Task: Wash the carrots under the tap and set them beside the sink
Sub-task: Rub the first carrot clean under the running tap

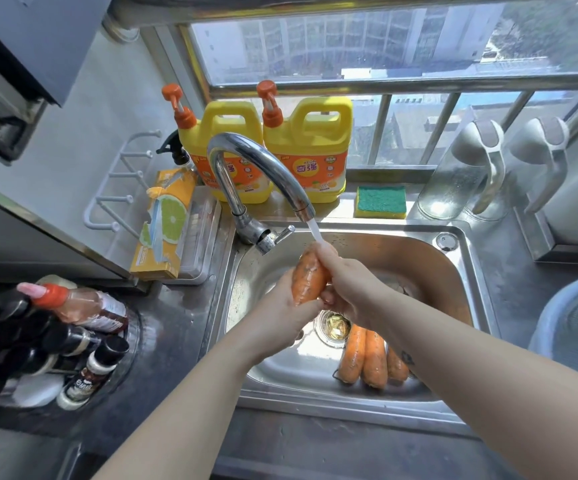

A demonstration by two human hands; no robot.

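1. Grips the carrot (310,275) from below in the left hand (280,301), fingers curled round its lower end: likely for steadying it over the sink (287,372), with runoff straight into the basin.
2. Wraps the right hand (348,282) round the upper side of the same carrot, fingers closed on it: a hold suited, by the look of it, to rubbing off dirt against the other hand's anchor.
3. Tilts the carrot steeply, top end up towards the tap (256,161), to catch the water stream (315,232) right at the carrot top and the right-hand fingers and send it down the length.
4. Shows dark specks on the orange skin: judged mid-wash, not ready for setting down.
5. Leaves three more carrots (367,355) side by side on the sink floor, just beside the drain strainer (332,327) and partly under the right forearm: probably parked within reach for a turn under the water; washed or not, cannot tell.
6. Points to the dark surface (176,327) left of the sink as a likely landing spot; no carrot set there yet.
7. Calls for a firm grip at the next move: wet skin, probably slippery, with risk of a drop into the basin.
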